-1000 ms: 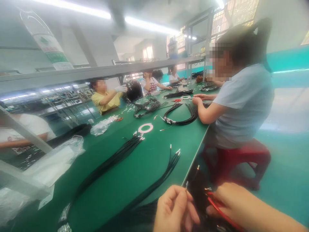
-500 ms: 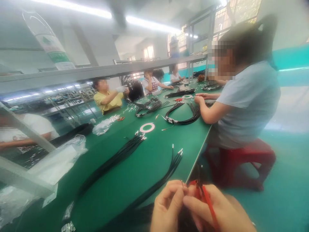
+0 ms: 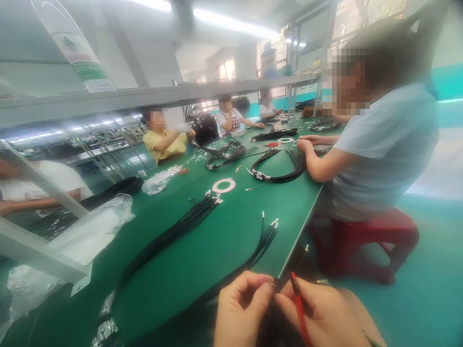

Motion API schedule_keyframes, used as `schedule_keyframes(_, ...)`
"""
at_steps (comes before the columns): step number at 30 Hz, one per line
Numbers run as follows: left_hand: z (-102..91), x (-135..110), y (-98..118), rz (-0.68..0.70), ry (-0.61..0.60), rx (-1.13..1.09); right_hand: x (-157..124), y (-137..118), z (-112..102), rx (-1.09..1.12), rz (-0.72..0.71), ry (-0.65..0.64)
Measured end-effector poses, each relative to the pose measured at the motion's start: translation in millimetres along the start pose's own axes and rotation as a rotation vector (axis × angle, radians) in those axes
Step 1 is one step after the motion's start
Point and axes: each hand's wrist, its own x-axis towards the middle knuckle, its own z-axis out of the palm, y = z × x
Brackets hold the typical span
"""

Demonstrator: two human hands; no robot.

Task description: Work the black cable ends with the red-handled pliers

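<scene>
At the table's near edge, my left hand (image 3: 240, 308) has its thumb and index finger pinched around a small dark piece, perhaps a cable end, too small to make out. Fingertips of my right hand (image 3: 321, 306) meet it from the other side. My right hand also grips a slim red-handled tool (image 3: 299, 306), its handle slanting across the palm; the jaws are hard to see. A bundle of black cables (image 3: 249, 265) with metal tips runs along the table behind my left hand. Below the hands, dark cables blur together.
The green table (image 3: 173, 294) bears another black cable bundle (image 3: 170, 231), a white tape roll (image 3: 223, 185) and a plastic bag (image 3: 159, 182). A metal shelf post (image 3: 39, 253) stands left. A co-worker (image 3: 387, 140) sits right on a red stool (image 3: 372, 236); several others work farther along.
My left hand has shifted slightly left. The red tool in my right hand has turned, showing one handle instead of two. The view has swung a little left.
</scene>
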Motion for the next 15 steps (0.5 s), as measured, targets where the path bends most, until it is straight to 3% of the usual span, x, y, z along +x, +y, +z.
schedule_keyframes(4,-0.4,-1,0,0.029,0.031,0.023,-1,-1,1,0.004,0.020,-0.004)
schedule_keyframes(9,-3.6,-1,-4,-0.016,-0.022,-0.060,2,-7,-9,0.223,0.161,-0.108)
schedule_keyframes(12,-7.9,2,-6,-0.087,-0.141,-0.150,6,-4,-15,0.375,0.254,-0.290)
schedule_keyframes(15,-11.0,3,-7,-0.188,-0.297,-0.211,9,2,-18,0.611,0.252,-0.526)
